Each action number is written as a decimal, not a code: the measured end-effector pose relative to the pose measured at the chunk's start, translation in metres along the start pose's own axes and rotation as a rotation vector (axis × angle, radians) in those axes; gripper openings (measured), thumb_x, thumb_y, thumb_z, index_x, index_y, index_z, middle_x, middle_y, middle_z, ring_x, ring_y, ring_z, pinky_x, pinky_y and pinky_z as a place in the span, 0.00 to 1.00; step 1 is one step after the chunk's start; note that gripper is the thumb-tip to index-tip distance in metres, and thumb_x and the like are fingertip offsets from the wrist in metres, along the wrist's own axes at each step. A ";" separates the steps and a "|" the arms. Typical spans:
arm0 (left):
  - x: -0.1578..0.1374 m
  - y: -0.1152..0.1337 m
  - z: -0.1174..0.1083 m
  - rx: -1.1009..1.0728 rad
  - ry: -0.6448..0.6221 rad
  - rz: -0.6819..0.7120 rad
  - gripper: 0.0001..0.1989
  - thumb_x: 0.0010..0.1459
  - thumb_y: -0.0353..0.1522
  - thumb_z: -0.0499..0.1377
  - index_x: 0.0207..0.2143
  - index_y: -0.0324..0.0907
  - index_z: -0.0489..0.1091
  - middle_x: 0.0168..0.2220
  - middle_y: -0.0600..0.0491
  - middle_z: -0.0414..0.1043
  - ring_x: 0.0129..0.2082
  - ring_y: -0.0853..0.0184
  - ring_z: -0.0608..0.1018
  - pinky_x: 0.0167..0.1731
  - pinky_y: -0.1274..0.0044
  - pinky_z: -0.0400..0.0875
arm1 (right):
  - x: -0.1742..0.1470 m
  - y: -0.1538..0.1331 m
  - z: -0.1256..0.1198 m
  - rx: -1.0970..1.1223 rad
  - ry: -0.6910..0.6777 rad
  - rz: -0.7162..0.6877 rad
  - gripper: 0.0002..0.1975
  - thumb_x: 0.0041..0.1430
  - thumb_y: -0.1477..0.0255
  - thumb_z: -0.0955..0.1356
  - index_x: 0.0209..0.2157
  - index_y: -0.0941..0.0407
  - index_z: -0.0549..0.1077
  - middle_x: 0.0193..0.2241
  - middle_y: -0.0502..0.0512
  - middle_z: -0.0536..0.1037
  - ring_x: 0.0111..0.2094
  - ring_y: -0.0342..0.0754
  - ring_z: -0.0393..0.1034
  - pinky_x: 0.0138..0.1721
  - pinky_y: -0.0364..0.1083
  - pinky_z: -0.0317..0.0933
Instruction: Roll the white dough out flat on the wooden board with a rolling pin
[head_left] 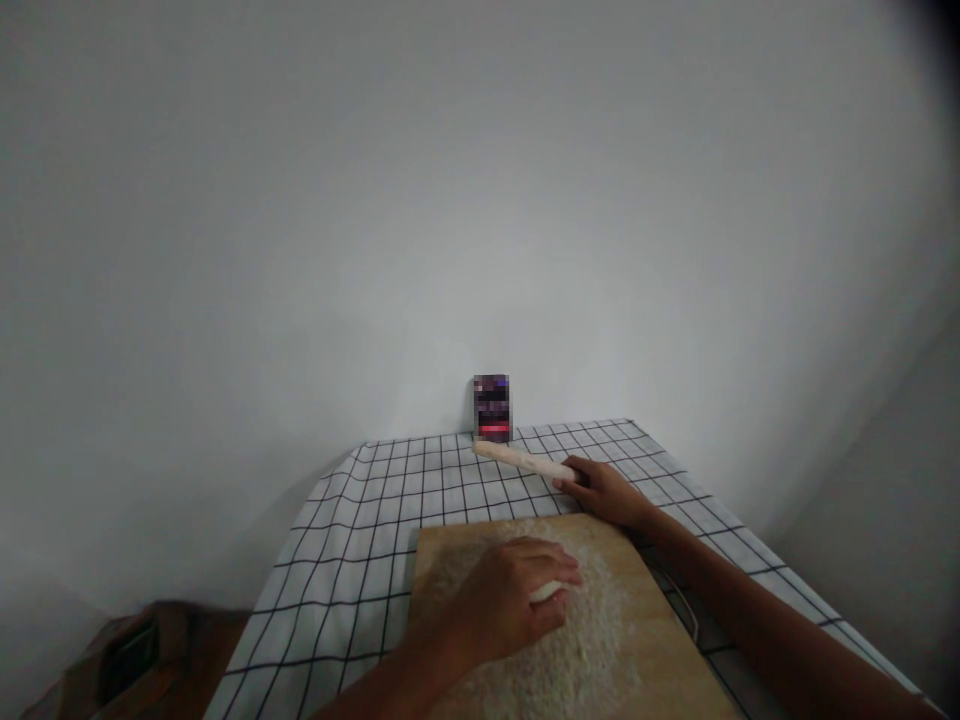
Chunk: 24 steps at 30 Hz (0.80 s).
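Note:
My left hand (521,590) is closed around a pale lump of dough (547,591), low over the floured wooden board (667,650). Only a small part of the dough shows between thumb and fingers. Beyond the board's far right corner, my right hand (604,490) grips one end of a wooden rolling pin (525,461). The pin points left and away from me, its far end close in front of the upright phone. Loose flour (592,630) is spread across the middle of the board.
A checked white tablecloth (337,560) covers the table. At its back edge a blurred phone-like object (492,408) leans against the white wall (480,200). A white cable (686,603) lies right of the board. On the floor at lower left stands a brown box-like object (127,660).

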<state>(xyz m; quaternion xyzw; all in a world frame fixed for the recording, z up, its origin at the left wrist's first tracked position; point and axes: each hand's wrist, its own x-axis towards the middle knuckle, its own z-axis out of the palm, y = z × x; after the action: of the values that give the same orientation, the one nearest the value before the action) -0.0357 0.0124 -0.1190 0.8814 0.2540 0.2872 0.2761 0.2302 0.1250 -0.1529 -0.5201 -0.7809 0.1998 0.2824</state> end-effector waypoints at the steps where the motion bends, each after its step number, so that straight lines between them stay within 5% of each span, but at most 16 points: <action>1: 0.001 0.001 0.000 -0.003 -0.012 -0.015 0.13 0.64 0.31 0.61 0.48 0.46 0.81 0.50 0.50 0.85 0.53 0.58 0.83 0.60 0.63 0.75 | 0.000 0.001 0.001 -0.009 0.002 0.003 0.20 0.66 0.50 0.66 0.38 0.53 0.74 0.26 0.48 0.73 0.28 0.49 0.68 0.31 0.46 0.54; 8: 0.004 0.003 -0.005 -0.054 -0.027 -0.100 0.17 0.60 0.35 0.64 0.52 0.48 0.81 0.52 0.50 0.84 0.54 0.54 0.83 0.61 0.63 0.74 | 0.001 0.004 0.003 -0.019 0.006 0.019 0.22 0.66 0.48 0.66 0.39 0.53 0.75 0.26 0.48 0.75 0.28 0.49 0.68 0.30 0.46 0.54; 16: -0.011 0.003 -0.019 -0.045 -0.010 -0.244 0.43 0.53 0.49 0.72 0.68 0.44 0.67 0.68 0.42 0.71 0.66 0.47 0.74 0.66 0.56 0.68 | 0.002 -0.004 -0.015 -0.047 0.095 -0.051 0.22 0.66 0.48 0.65 0.37 0.53 0.73 0.25 0.49 0.73 0.26 0.48 0.67 0.29 0.46 0.54; 18: -0.018 0.011 -0.037 -0.076 0.077 -0.284 0.39 0.57 0.52 0.68 0.66 0.44 0.69 0.66 0.43 0.73 0.64 0.50 0.76 0.63 0.58 0.71 | 0.002 -0.009 -0.029 -0.062 0.137 -0.067 0.23 0.65 0.47 0.65 0.37 0.53 0.74 0.25 0.50 0.74 0.26 0.48 0.67 0.29 0.46 0.54; 21: -0.024 0.033 -0.074 0.020 0.240 -0.267 0.18 0.69 0.46 0.59 0.49 0.43 0.79 0.49 0.47 0.84 0.51 0.58 0.84 0.55 0.65 0.77 | -0.004 -0.026 -0.063 -0.089 0.194 -0.088 0.23 0.65 0.46 0.66 0.35 0.53 0.75 0.24 0.51 0.75 0.25 0.48 0.66 0.27 0.46 0.52; 24: -0.024 0.064 -0.110 0.209 0.349 -0.144 0.13 0.71 0.39 0.58 0.40 0.43 0.80 0.40 0.50 0.85 0.42 0.62 0.84 0.48 0.70 0.78 | -0.014 -0.049 -0.102 -0.224 0.242 -0.039 0.23 0.62 0.44 0.69 0.32 0.51 0.76 0.23 0.52 0.76 0.23 0.47 0.66 0.27 0.47 0.50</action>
<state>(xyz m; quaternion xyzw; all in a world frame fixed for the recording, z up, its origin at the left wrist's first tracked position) -0.1047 -0.0106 -0.0122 0.8216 0.3888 0.3872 0.1547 0.2657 0.0952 -0.0490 -0.5534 -0.7685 0.0421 0.3184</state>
